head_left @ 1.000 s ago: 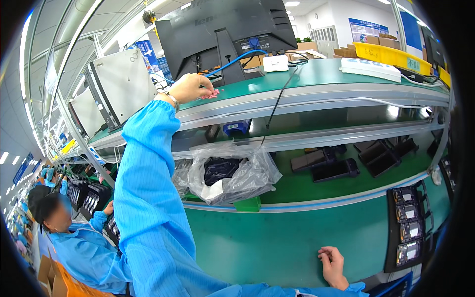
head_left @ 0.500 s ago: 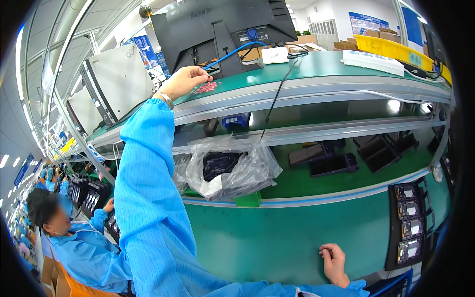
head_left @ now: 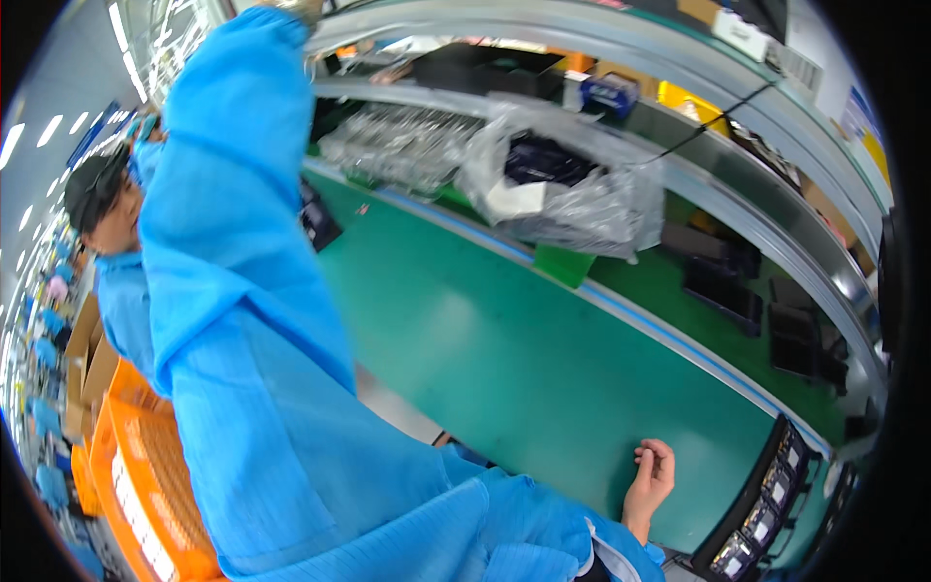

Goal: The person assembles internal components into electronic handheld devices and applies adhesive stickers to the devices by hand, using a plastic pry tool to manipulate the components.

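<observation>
Broadly, a green table [head_left: 485, 349] runs slantwise, with a clear plastic bag [head_left: 635, 218] overhanging its far edge. Across its right end lies a black tray [head_left: 742, 497] of electronic modules [head_left: 761, 529], long axis running from near edge to far edge. Just left of it, clearly the nearer, is the right hand [head_left: 650, 477], its fingers loosely curled, narrowly apart, nothing visible between them. The left hand [head_left: 299, 8], beyond the far left corner, is mostly cut off; I cannot tell its fingers' state.

Lettering: none legible. A white strip [head_left: 131, 514] is on the orange container [head_left: 179, 485], near left; any marks cannot be resolved. A blue-and-white box [head_left: 609, 94] stands on the far shelf [head_left: 669, 126]; its print is unreadable. A blue panel [head_left: 94, 131], far left, is likewise indistinct.
</observation>
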A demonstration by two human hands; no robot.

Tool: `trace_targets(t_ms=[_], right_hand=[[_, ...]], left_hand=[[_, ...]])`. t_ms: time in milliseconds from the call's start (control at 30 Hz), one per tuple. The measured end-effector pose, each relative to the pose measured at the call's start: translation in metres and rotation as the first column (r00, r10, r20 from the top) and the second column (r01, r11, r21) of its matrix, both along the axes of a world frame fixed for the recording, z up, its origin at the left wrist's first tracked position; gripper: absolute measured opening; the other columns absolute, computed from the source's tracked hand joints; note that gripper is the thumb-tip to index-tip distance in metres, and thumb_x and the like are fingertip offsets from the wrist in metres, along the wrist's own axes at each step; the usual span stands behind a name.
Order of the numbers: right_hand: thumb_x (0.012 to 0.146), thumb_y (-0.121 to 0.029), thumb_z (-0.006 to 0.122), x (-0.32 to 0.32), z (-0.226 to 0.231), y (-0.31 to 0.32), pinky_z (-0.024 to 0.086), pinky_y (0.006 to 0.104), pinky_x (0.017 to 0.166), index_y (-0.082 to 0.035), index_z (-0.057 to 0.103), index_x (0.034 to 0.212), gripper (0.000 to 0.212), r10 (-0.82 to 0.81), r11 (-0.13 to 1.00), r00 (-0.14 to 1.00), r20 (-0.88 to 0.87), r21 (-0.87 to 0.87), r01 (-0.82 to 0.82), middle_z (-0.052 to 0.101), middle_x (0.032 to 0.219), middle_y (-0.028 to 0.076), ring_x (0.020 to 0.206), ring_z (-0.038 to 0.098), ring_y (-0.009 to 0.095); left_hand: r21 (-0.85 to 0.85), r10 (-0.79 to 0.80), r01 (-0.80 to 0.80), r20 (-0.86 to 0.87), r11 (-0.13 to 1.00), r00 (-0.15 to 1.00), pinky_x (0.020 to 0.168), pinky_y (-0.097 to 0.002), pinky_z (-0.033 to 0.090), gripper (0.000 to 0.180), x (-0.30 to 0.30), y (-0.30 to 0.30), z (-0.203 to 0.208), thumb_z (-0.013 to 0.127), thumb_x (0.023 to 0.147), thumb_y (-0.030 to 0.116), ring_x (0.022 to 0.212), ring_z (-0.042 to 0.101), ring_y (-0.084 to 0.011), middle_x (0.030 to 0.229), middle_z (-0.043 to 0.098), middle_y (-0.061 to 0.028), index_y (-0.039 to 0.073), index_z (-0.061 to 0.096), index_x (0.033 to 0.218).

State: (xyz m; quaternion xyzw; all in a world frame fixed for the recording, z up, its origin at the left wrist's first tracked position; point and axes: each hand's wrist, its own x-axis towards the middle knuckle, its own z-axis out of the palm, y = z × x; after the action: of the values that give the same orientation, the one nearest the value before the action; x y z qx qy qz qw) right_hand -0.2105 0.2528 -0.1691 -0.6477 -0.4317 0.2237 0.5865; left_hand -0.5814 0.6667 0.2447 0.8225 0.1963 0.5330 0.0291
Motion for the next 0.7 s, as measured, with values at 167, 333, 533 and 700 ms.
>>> trace_targets(t_ms=[167, 333, 533, 700], right_hand=[[0.089, 0.003, 0.045, -0.002, 0.001, 0.008, 0.043, 0.0225, 0.068, 0.001, 0.055, 0.097, 0.012, 0.001, 0.999, 0.999, -0.037, -0.040, -0.002, 0.055, 0.099, 0.009, 0.080, 0.053, 0.012], [0.090, -0.002, 0.049, 0.003, -0.004, 0.001, 0.042, 0.0219, 0.069, -0.001, 0.056, 0.100, 0.013, -0.008, 1.000, 0.999, -0.049, -0.030, 0.007, 0.059, 0.095, 0.006, 0.081, 0.055, 0.011], [0.090, -0.002, 0.048, 0.001, -0.003, 0.000, 0.042, 0.0218, 0.069, -0.001, 0.056, 0.099, 0.012, 0.002, 1.000, 1.000, -0.009, -0.027, -0.002, 0.059, 0.095, 0.006, 0.081, 0.055, 0.011], [0.090, -0.001, 0.048, -0.002, -0.004, 0.000, 0.042, 0.0217, 0.070, 0.000, 0.056, 0.097, 0.011, -0.022, 0.999, 1.000, -0.005, -0.043, 0.022, 0.059, 0.094, 0.006, 0.080, 0.054, 0.011]], left_hand=[[-0.705, 0.406, 0.236, 0.612, 0.669, 0.679, 0.087, -0.0390, 0.042, 0.018, -0.159, -0.029, -0.079, 0.050, 0.088, 0.018, 0.098, 0.057, -0.0154, 0.103, 0.063, -0.0014, 0.008, 0.060, 0.099], [-0.766, 0.706, 0.314, 0.641, 0.561, 0.301, 0.086, -0.0417, 0.044, 0.012, -0.226, -0.065, -0.182, 0.051, 0.086, 0.014, 0.094, 0.057, -0.0171, 0.095, 0.063, -0.0003, 0.007, 0.057, 0.094], [-0.797, 0.816, 0.311, 0.570, 0.518, 0.100, 0.087, -0.0436, 0.047, 0.008, -0.293, -0.060, -0.258, 0.049, 0.085, 0.008, 0.092, 0.058, -0.0228, 0.092, 0.059, -0.0054, 0.005, 0.052, 0.091], [-0.835, 0.819, 0.380, 0.510, 0.398, 0.263, 0.090, -0.0435, 0.046, 0.019, -0.273, -0.057, -0.268, 0.047, 0.083, 0.005, 0.101, 0.054, -0.0280, 0.106, 0.052, -0.0130, 0.000, 0.045, 0.101]])
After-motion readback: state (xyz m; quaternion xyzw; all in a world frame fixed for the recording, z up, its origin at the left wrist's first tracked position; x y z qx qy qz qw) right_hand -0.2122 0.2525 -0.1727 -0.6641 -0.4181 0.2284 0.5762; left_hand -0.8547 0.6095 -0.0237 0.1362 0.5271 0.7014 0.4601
